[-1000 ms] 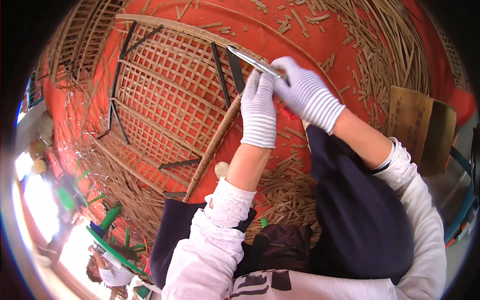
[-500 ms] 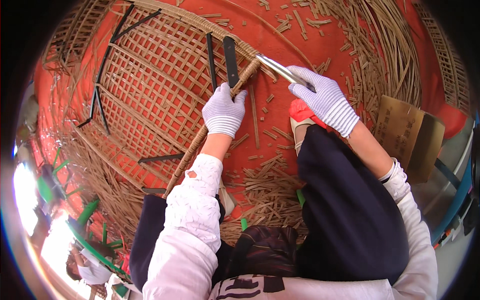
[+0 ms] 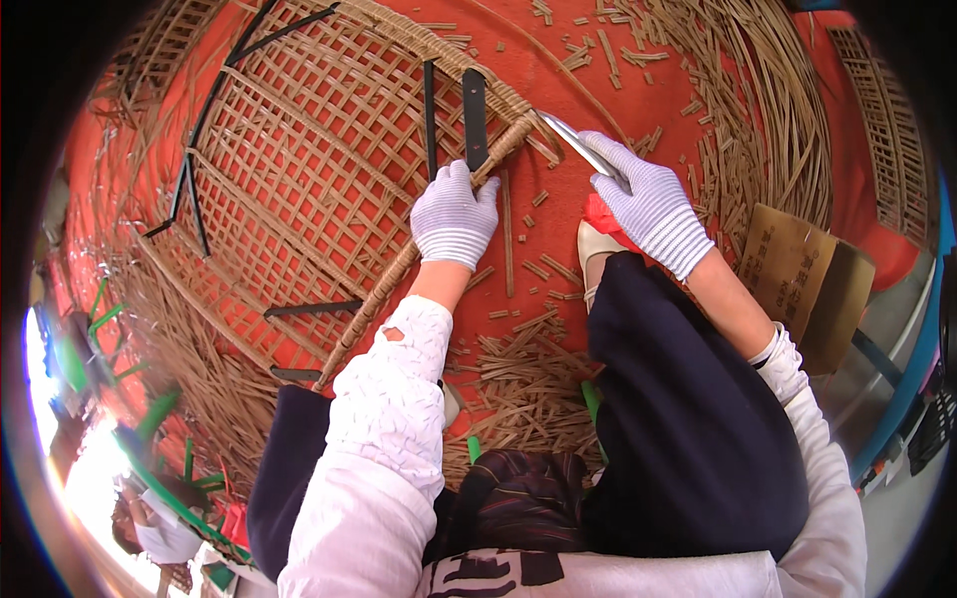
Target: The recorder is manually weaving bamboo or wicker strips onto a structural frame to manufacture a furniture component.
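A large round lattice frame [image 3: 299, 169] woven from thin cane strips lies on the red floor. Its rim [image 3: 399, 269] is wrapped in cane, and black flat bars [image 3: 474, 115] are fixed across it. My left hand [image 3: 454, 214], in a white knit glove, presses down on the rim near the black bars. My right hand [image 3: 648, 204], also gloved, holds a metal cutting tool [image 3: 578, 145] whose tip touches the rim's upper end. Whether the tool is a pair of shears or a blade is unclear.
Short cut cane pieces [image 3: 528, 369] litter the red floor around my knees. Coils of loose cane [image 3: 768, 120] lie at the upper right. A cardboard box [image 3: 802, 274] stands at the right. Another person [image 3: 150, 518] crouches at the lower left.
The view has swung, so the lattice frame now sits lower and closer. My left hand has slid along the rim toward the black bars. The right hand keeps the tool at the rim.
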Motion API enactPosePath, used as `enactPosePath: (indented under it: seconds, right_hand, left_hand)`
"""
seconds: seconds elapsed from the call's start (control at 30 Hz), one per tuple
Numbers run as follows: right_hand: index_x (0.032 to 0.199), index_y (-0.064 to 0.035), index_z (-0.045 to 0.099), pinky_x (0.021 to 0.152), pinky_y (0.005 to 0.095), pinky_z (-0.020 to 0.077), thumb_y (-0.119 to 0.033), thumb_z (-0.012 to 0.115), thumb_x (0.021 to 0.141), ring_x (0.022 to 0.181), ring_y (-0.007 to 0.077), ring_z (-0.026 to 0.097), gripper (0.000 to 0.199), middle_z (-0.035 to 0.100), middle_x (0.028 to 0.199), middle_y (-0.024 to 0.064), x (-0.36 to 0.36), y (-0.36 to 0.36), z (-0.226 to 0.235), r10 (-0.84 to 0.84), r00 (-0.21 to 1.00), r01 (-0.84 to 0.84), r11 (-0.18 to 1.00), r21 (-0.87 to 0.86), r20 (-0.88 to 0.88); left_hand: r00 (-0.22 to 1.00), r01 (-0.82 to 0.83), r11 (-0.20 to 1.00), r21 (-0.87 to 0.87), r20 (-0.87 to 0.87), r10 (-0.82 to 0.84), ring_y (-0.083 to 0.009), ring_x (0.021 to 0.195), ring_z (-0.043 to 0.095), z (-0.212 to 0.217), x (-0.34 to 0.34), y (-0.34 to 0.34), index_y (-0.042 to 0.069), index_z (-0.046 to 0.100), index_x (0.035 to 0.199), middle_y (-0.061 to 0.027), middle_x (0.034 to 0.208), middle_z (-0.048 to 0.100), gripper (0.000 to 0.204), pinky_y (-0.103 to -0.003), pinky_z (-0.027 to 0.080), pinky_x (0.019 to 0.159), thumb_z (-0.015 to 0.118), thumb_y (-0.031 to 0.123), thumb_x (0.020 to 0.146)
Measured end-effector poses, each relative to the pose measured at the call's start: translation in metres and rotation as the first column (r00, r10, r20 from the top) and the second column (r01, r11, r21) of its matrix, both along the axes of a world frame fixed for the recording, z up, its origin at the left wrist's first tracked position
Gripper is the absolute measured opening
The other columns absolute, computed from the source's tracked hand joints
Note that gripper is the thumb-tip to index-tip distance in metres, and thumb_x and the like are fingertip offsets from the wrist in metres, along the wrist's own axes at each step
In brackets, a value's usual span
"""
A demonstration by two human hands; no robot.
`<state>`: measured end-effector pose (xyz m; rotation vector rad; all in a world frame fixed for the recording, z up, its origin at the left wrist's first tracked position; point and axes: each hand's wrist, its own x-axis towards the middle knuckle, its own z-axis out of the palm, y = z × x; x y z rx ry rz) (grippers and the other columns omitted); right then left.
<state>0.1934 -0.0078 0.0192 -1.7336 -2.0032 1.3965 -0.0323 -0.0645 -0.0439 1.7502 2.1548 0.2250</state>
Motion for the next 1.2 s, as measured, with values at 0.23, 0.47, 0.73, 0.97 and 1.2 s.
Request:
enactPosePath:
  seconds: [0.23, 0.47, 0.73, 0.97, 1.2]
  right_hand:
    - [0.133, -0.0101, 0.055, 0.093, 0.0328, 0.0497, -0.012, 0.061, 0.091, 0.112, 0.0282, 0.063, 0.042, 0.064, 0.122, 0.0170, -0.006, -0.004, 0.008, 0.019, 1.000, -0.020, 0.997, 0.081, 0.009]
    - [0.134, -0.0113, 0.054, 0.089, 0.0355, 0.0514, -0.013, 0.061, 0.092, 0.107, 0.0329, 0.063, 0.042, 0.063, 0.119, 0.0167, -0.014, -0.002, 0.013, 0.038, 0.993, -0.046, 0.996, 0.075, 0.113]
    - [0.132, -0.0208, 0.057, 0.081, 0.0418, 0.0526, -0.021, 0.058, 0.094, 0.092, 0.0365, 0.064, 0.038, 0.066, 0.108, 0.0165, -0.024, 0.005, 0.026, 0.138, 0.914, -0.179, 0.981, 0.074, 0.382]
    - [0.129, -0.0198, 0.059, 0.080, 0.0422, 0.0525, -0.023, 0.057, 0.094, 0.092, 0.0363, 0.065, 0.036, 0.066, 0.108, 0.0162, -0.025, -0.001, 0.015, 0.095, 0.933, -0.149, 0.980, 0.135, 0.346]
    - [0.129, -0.0194, 0.060, 0.076, 0.0407, 0.0536, -0.021, 0.059, 0.093, 0.088, 0.0348, 0.066, 0.036, 0.067, 0.107, 0.0157, -0.026, -0.009, 0.000, 0.073, 0.941, -0.152, 0.963, 0.222, 0.329]
  left_hand:
    - [1.000, 0.003, 1.000, -0.018, -0.014, -0.003, -0.0320, 0.077, 0.067, 0.001, 0.001, 0.001, 0.004, 0.059, 0.097, -0.0146, 0.087, 0.064, 0.035, -0.042, 0.054, 0.066, 0.068, 0.036, 0.083]
    - [1.000, 0.011, 1.000, -0.003, -0.019, -0.011, -0.0315, 0.075, 0.066, 0.000, 0.000, 0.001, 0.005, 0.060, 0.097, -0.0144, 0.086, 0.063, 0.035, -0.042, 0.054, 0.065, 0.068, 0.036, 0.083]
    - [1.000, 0.000, 1.000, -0.003, -0.011, 0.000, -0.0318, 0.075, 0.066, -0.002, 0.000, 0.001, 0.005, 0.060, 0.096, -0.0138, 0.085, 0.063, 0.034, -0.043, 0.054, 0.065, 0.068, 0.035, 0.082]
    - [1.000, 0.002, 1.000, -0.006, 0.004, -0.002, -0.0324, 0.075, 0.066, -0.002, 0.000, 0.001, 0.005, 0.060, 0.096, -0.0144, 0.086, 0.063, 0.033, -0.043, 0.054, 0.065, 0.067, 0.035, 0.083]
    - [1.000, 0.000, 1.000, -0.005, 0.015, 0.000, -0.0329, 0.073, 0.066, -0.002, -0.001, 0.002, 0.005, 0.060, 0.094, -0.0149, 0.084, 0.063, 0.033, -0.044, 0.054, 0.064, 0.067, 0.035, 0.083]
